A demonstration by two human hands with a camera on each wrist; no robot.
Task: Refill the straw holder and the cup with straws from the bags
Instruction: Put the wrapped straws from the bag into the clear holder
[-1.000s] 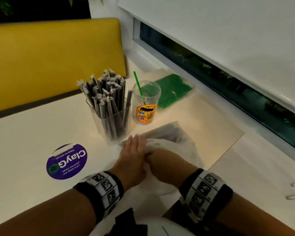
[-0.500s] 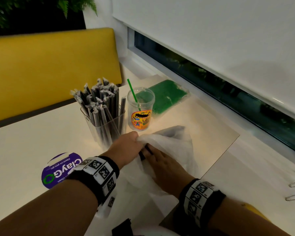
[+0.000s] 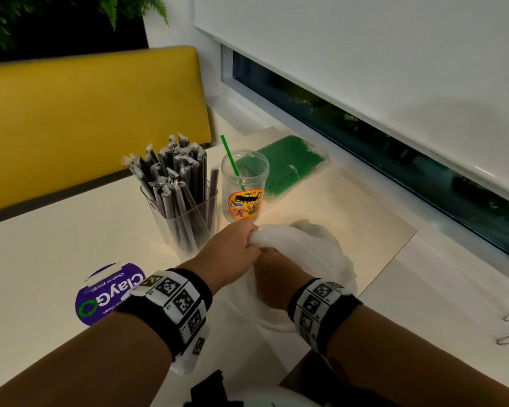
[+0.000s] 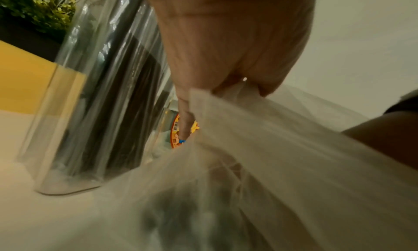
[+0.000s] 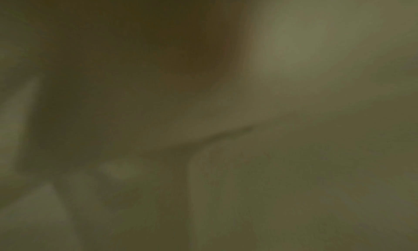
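Observation:
My left hand [image 3: 249, 239] grips the mouth edge of a white translucent plastic bag [image 3: 312, 248] and holds it up off the table; the left wrist view shows the fingers [image 4: 226, 67] pinching the film [image 4: 282, 156]. My right hand [image 3: 274, 277] reaches into the bag, and the plastic hides its fingers. Dark shapes show blurrily through the film [image 4: 181, 219]. The clear straw holder [image 3: 185, 221] is packed with black wrapped straws [image 3: 174, 168] just left of my left hand. The clear cup [image 3: 243, 186] with a cartoon label holds one green straw [image 3: 231, 160].
A flat bag of green straws [image 3: 288, 163] lies behind the cup near the window ledge. A purple round sticker [image 3: 109, 289] is on the table at the left. A yellow bench back [image 3: 94, 118] stands behind. The right wrist view is dark and blurred.
My left hand went from lying flat on the bag to gripping its edge and lifting it. My right hand slid under the plastic into the bag.

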